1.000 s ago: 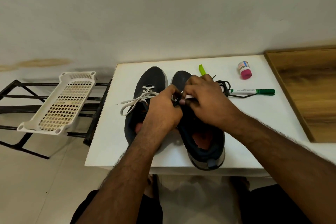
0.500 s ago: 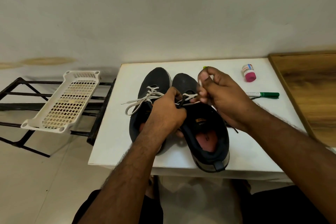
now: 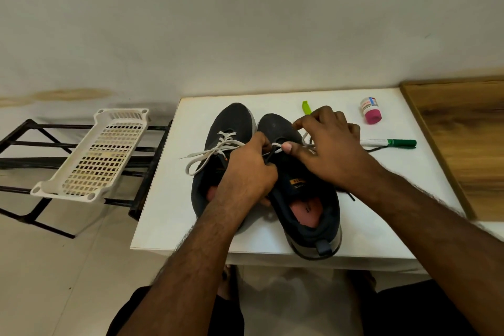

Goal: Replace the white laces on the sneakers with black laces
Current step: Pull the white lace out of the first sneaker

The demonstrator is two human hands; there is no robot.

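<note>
Hands met over the right sneaker (image 3: pixel 305 199) near the tabletop's (image 3: pixel 169 213) front edge as I watched remotely: the left hand (image 3: pixel 246 172) was curled round its lacing, the right hand (image 3: pixel 330 150) pinched a white lace (image 3: pixel 278 148). Just beside it, the left sneaker (image 3: pixel 231 128) kept its white laces (image 3: pixel 207 155); a green marker (image 3: pixel 392 142) lay toward the right edge

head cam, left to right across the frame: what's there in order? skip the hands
white perforated tray on the black metal rack → left sneaker, white-laced → right sneaker → green marker → wooden board. The lime-green piece and pink-capped bottle sit farther back, overlapping that span, so left out.
</note>
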